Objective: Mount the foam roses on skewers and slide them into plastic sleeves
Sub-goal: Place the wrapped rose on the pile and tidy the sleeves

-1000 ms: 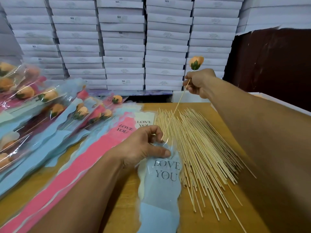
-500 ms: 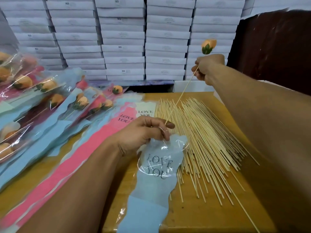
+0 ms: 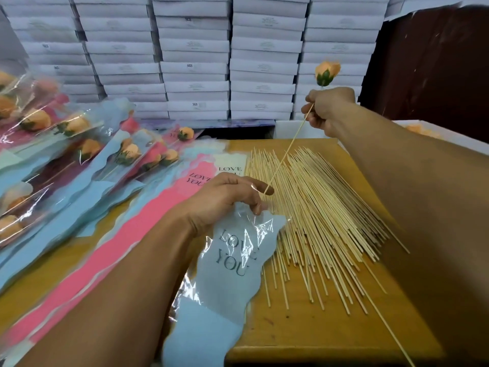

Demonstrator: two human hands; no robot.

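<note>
Two hands working, both grips holding something. Right hand (image 3: pixel 326 109) is raised over the far side of the counter (image 3: pixel 304 327), fingers curled tight round a thin skewer (image 3: pixel 287 152) near its top. Peach foam rose (image 3: pixel 326 72) with green base sits on the skewer's upper end, just above the fist. Skewer slants down and left; its lower tip meets the left hand's forefinger right at the sleeve mouth. Can't tell if the tip is inside the sleeve yet.

Left hand (image 3: pixel 225 197) pinches the top edge of a pale blue plastic sleeve (image 3: pixel 225 274) printed "LOVE YOU", clear film crinkled under the fingers. Sleeve lies lengthwise toward the viewer, lower end hanging off the near edge of the counter.

Just right of the sleeve, a big loose pile of bare skewers (image 3: pixel 325 213) fans across the yellow-brown counter, touching the sleeve's right edge. Left of the hand, empty sleeves (image 3: pixel 105 250), pink and blue, lie overlapped. Further left, a heap of finished sleeved roses (image 3: pixel 79 144), peach heads visible through the film. Behind everything, stacked white flat boxes (image 3: pixel 195 56) fill the back wall; dark brown panel (image 3: pixel 434 70) at far right.
</note>
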